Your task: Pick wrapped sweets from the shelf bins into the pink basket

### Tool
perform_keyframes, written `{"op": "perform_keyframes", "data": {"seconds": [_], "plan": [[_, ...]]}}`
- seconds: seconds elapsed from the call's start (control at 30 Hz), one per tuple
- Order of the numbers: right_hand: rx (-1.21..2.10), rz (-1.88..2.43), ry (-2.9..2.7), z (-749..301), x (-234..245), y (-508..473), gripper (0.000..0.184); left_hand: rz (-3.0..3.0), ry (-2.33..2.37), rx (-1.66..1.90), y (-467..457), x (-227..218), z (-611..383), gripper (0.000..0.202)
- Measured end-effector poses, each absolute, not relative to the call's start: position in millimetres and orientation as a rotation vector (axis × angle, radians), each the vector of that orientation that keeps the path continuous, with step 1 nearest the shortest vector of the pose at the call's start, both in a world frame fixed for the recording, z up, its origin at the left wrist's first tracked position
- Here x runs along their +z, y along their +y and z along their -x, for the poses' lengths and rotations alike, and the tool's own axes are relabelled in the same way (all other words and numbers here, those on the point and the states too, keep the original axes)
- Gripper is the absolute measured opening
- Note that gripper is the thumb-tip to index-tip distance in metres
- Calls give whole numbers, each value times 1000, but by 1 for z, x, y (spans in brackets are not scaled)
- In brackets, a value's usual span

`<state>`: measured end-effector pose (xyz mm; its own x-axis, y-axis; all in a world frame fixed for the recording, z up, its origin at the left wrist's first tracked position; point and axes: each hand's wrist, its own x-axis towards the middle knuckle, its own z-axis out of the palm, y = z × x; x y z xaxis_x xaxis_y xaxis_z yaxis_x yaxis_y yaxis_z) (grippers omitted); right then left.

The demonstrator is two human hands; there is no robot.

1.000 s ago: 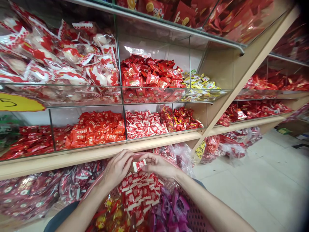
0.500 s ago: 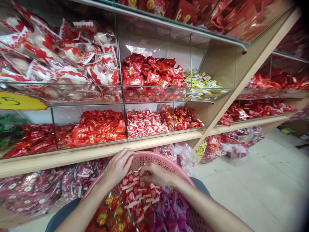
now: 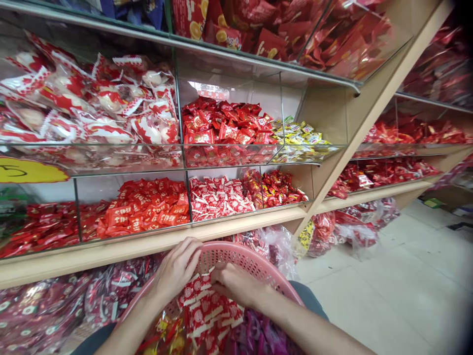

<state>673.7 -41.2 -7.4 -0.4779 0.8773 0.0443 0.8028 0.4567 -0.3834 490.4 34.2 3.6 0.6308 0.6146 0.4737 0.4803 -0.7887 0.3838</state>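
A pink perforated plastic basket (image 3: pixel 254 256) stands in front of me, with several kinds of wrapped candy inside. My left hand (image 3: pixel 179 266) lies over its far left rim, fingers close together and curled over the edge, thumb toward the inside. Inside the basket my right hand (image 3: pixel 234 281) is closed, its curled fingers down at the red-and-white wrapped candies (image 3: pixel 201 313); whatever it grips is hidden. Purple-wrapped candies (image 3: pixel 254 335) lie below my right forearm. Gold-and-red wrapped candies (image 3: pixel 166 333) fill the near left part of the basket.
Beyond the basket rises a wooden shelf (image 3: pixel 136 241) with clear compartments. One lower bin holds similar red-and-white candies (image 3: pixel 218 197), beside orange-red packets (image 3: pixel 148 207). Bagged candy (image 3: pixel 114 286) lies under the shelf. Pale floor tiles (image 3: pixel 369 286) extend to the right.
The view has tilted upward slightly, so shelf and basket sit lower in the picture. My right hand has shifted slightly among the candies; my left hand stays at the rim.
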Motion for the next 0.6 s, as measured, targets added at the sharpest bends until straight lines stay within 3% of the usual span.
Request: {"op": "perform_keyframes", "data": {"seconds": [0.27,0.47,0.6], "plan": [[278,1391,-2382,-675,5,-43,11,-2633,899,857,34,3,-490,21],[122,1321,-2191,-686,34,-37,39,-2634,906,840,35,1,-490,21],[-26,1369,-2061,-710,80,-7,40,-2632,911,852,35,1,-489,21]]}}
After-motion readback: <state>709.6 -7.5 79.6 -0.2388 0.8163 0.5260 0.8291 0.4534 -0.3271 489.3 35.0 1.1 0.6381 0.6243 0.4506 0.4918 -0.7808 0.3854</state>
